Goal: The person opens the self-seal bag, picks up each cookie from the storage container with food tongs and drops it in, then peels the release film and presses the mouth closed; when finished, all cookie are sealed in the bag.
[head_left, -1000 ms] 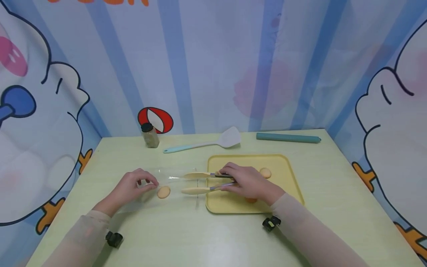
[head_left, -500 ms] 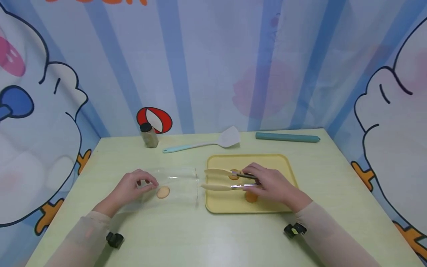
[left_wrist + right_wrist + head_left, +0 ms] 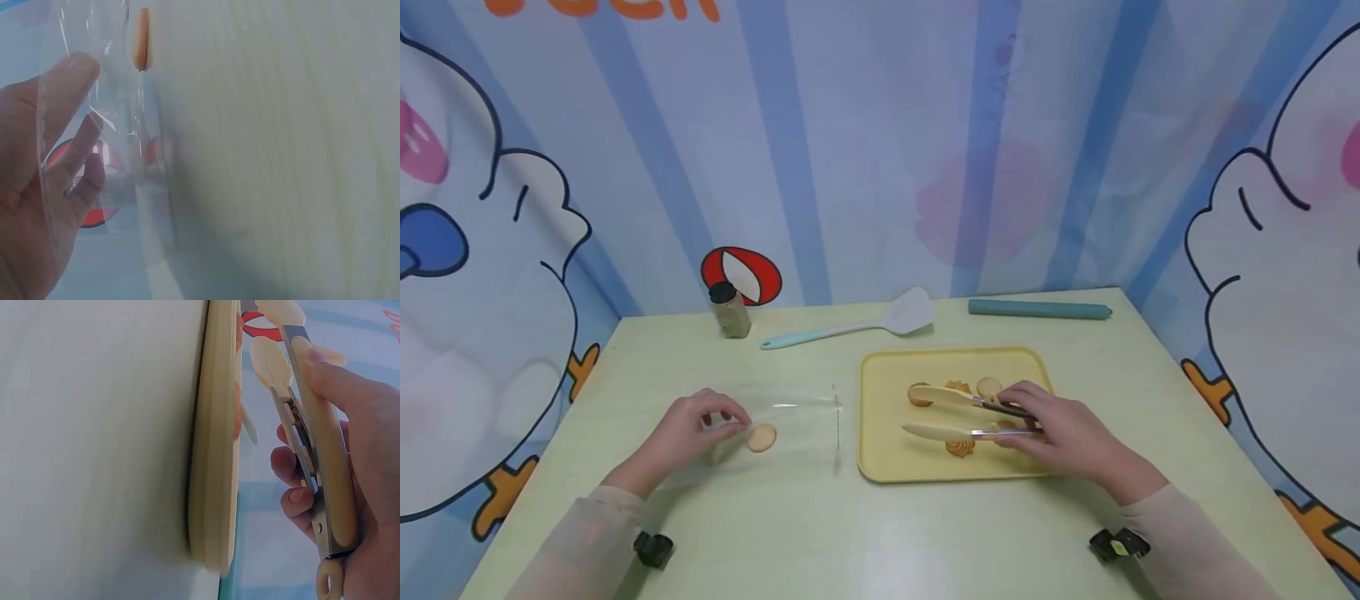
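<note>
My left hand point(image 3: 688, 433) pinches the edge of a clear plastic bag point(image 3: 808, 429) lying on the table. A pale round cookie point(image 3: 762, 438) rests inside it, close to the fingertips. The left wrist view has the film point(image 3: 109, 81) between thumb and fingers. In my right hand point(image 3: 1071, 433) are tongs point(image 3: 328, 450) with cream tips, gripped by the handles. Their arms stand apart over the yellow tray point(image 3: 874, 454), with nothing between the tips. Several cookies lie on that tray, among them a swirled cookie point(image 3: 959, 448) and a pale cookie point(image 3: 988, 387); the tongs partly hide others.
Along the back of the table stand a black-lidded jar point(image 3: 730, 312), a spatula point(image 3: 850, 327) and a green stick-shaped tool point(image 3: 1037, 309). A striped cartoon backdrop point(image 3: 865, 150) rises behind the table edge.
My right hand has carried the tongs rightward, from above the bag's mouth to over the tray. The left hand stays at the bag with the cookie beside it.
</note>
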`<state>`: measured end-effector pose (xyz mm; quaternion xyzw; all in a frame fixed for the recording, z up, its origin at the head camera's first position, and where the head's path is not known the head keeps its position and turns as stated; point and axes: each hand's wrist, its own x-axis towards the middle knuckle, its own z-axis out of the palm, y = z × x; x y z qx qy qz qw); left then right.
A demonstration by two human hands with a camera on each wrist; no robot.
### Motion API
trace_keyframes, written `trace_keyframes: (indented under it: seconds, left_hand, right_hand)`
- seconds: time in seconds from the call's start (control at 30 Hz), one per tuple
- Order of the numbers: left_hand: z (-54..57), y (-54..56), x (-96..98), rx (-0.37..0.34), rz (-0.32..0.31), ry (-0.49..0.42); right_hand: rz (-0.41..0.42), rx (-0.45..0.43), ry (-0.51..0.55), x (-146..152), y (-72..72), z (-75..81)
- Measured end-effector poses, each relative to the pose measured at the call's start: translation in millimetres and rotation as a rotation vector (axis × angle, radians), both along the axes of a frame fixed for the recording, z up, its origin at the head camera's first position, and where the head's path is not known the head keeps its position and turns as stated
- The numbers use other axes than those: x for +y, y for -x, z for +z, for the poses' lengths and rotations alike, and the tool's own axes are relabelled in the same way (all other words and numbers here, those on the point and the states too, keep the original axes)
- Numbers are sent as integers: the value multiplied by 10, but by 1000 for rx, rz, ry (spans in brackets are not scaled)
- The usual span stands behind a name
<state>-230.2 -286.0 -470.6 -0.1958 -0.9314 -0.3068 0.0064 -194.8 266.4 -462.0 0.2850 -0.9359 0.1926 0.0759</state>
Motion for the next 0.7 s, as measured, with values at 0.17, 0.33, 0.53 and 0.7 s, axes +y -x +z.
trace_keyframes:
  seconds: [0.17,0.33,0.53,0.7]
  left_hand:
    - [-20,-6,8,-3,0,1]
    - [-15,-23,15,8,-10,-3]
    - [5,-27,27,5,-3,4]
    - [-11,-14,17,-9,2,11]
  right_hand:
    - [-52,2,-51,194,-88,47]
    - [-80,-34,-95,328,-179,91]
    - [-76,-29,-112,414,-245,97]
    - [-55,0,-133,425,-286,117]
